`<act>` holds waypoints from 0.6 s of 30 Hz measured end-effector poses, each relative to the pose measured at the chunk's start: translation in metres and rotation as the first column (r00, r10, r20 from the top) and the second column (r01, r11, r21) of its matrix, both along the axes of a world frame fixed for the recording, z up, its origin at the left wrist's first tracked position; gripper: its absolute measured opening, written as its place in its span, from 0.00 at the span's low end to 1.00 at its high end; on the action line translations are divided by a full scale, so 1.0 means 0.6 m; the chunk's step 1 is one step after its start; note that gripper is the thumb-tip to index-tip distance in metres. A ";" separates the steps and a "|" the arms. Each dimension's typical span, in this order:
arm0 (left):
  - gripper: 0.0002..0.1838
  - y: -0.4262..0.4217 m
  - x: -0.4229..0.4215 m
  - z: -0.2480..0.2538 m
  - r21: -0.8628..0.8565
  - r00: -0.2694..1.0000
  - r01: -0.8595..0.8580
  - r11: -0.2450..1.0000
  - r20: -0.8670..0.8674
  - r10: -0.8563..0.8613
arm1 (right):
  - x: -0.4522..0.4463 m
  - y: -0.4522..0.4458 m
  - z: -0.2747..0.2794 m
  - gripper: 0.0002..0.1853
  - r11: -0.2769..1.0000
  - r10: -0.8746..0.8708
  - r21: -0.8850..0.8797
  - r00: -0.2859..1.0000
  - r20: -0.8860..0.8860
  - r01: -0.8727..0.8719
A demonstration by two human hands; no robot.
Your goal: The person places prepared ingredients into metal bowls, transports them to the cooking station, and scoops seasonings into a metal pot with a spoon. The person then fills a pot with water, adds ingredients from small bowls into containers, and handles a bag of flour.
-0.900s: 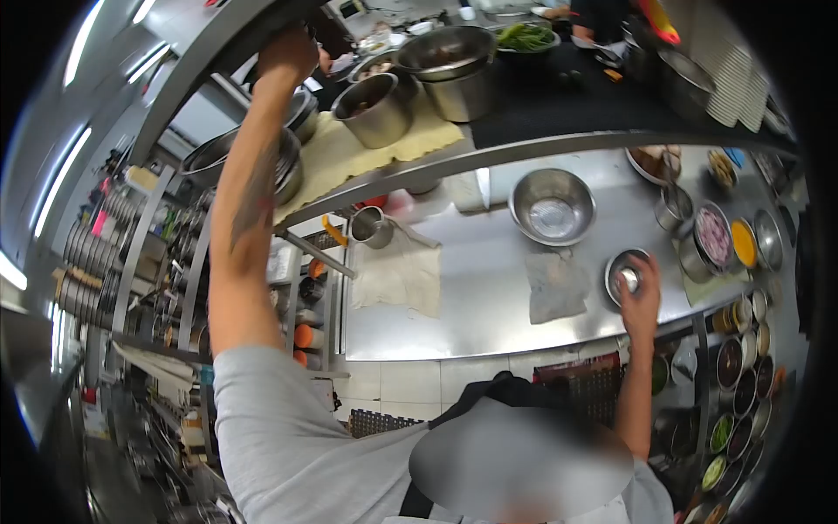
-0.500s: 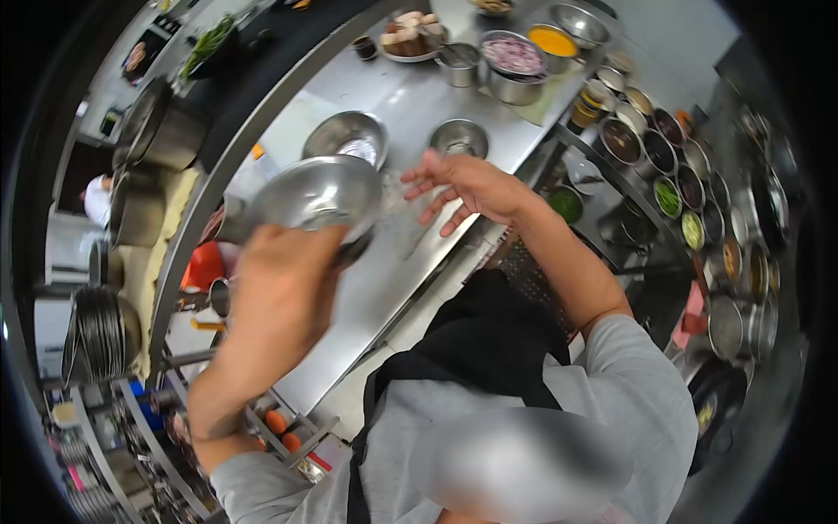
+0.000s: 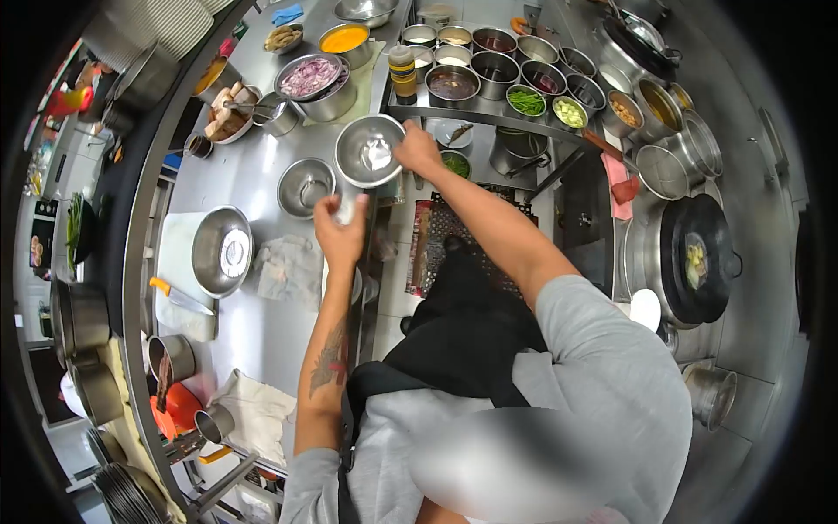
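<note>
My right hand (image 3: 419, 151) grips the right rim of a shiny metal bowl (image 3: 370, 151), held above the counter edge. Just below that bowl is my left hand (image 3: 340, 230), its thumb and fingers apart, with nothing visible between them. A smaller metal bowl (image 3: 305, 187) stands on the steel counter beside my left fingertips. Farther left, a larger metal bowl (image 3: 223, 251) rests partly over a white cutting board (image 3: 185, 319), where a knife with a yellow handle (image 3: 182, 296) lies. Near my left forearm is a crumpled translucent sheet (image 3: 290, 271).
A pot topped with chopped onions (image 3: 312, 79) and a container of yellow liquid (image 3: 344, 40) stand at the counter's back. Ingredient pots and a sauce bottle (image 3: 402, 75) fill the shelf ahead. A black wok (image 3: 701, 258) is at right; a white cloth (image 3: 251, 410) lies lower left.
The metal bowl has passed from my left hand to my right and moved away from the upper shelf. My left hand has opened. The view has turned toward the ingredient shelf and wok.
</note>
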State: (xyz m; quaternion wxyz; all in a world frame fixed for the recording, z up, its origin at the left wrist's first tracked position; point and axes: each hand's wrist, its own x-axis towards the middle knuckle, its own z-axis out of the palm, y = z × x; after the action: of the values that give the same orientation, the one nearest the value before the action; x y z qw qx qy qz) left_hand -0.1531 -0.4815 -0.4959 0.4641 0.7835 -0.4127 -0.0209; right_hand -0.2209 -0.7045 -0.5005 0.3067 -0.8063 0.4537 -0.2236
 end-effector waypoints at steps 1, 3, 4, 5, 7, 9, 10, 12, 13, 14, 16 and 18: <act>0.35 0.002 0.030 -0.049 0.102 0.742 -0.115 0.988 -0.653 0.153 | 0.020 -0.014 -0.004 0.17 0.993 0.014 0.119 1.000 -0.003 -0.014; 0.45 -0.024 0.022 -0.025 0.043 0.376 -0.142 0.989 -0.922 0.094 | 0.070 -0.026 -0.005 0.18 0.887 0.044 0.455 0.995 0.092 -0.081; 0.48 -0.034 0.048 -0.047 0.021 0.333 -0.141 0.990 -0.941 0.068 | 0.099 -0.037 -0.030 0.20 0.663 0.058 0.708 0.959 0.278 -0.245; 0.49 -0.052 0.066 -0.055 0.020 0.236 -0.220 0.975 -0.969 0.074 | 0.117 -0.040 -0.013 0.21 0.650 0.040 0.735 0.975 0.218 -0.191; 0.57 -0.088 0.093 -0.049 0.019 0.054 -0.356 0.934 -0.998 0.041 | 0.146 -0.066 -0.009 0.22 0.620 0.043 0.769 0.986 0.163 -0.155; 0.59 -0.117 0.096 -0.027 0.031 0.004 -0.456 0.889 -0.999 0.037 | 0.160 -0.102 -0.035 0.24 0.963 0.202 0.174 0.978 0.051 -0.208; 0.61 -0.134 0.094 -0.017 0.031 -0.043 -0.522 0.853 -0.999 0.011 | 0.160 -0.111 -0.036 0.24 0.957 0.209 0.196 0.976 0.055 -0.215; 0.63 -0.163 0.079 0.001 -0.005 0.096 -0.410 0.912 -0.995 0.038 | 0.125 -0.137 -0.036 0.26 0.869 0.490 0.073 0.871 0.016 -0.490; 0.58 -0.183 0.052 0.027 -0.035 0.188 -0.339 0.940 -0.982 0.031 | 0.099 -0.144 -0.056 0.25 0.810 0.586 -0.041 0.810 0.009 -0.585; 0.47 -0.201 0.046 0.025 -0.019 0.186 -0.242 0.970 -0.982 0.027 | 0.060 -0.150 -0.063 0.26 0.800 0.578 0.079 0.799 0.168 -0.595; 0.26 -0.221 0.033 -0.001 0.066 0.106 -0.396 0.916 -0.987 0.117 | -0.012 -0.173 -0.040 0.37 0.415 0.584 0.636 0.727 0.362 -0.650; 0.25 -0.211 0.063 -0.048 0.100 0.043 -0.437 0.894 -0.990 0.132 | -0.088 -0.220 -0.022 0.37 0.631 0.536 0.436 0.766 0.354 -0.642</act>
State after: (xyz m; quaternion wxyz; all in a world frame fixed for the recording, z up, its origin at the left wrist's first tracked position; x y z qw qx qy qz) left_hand -0.1152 -0.6080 -0.5247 0.6986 0.5738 0.1673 -0.3935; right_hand -0.2737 -0.8365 -0.5134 0.6162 -0.7661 0.1756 -0.0515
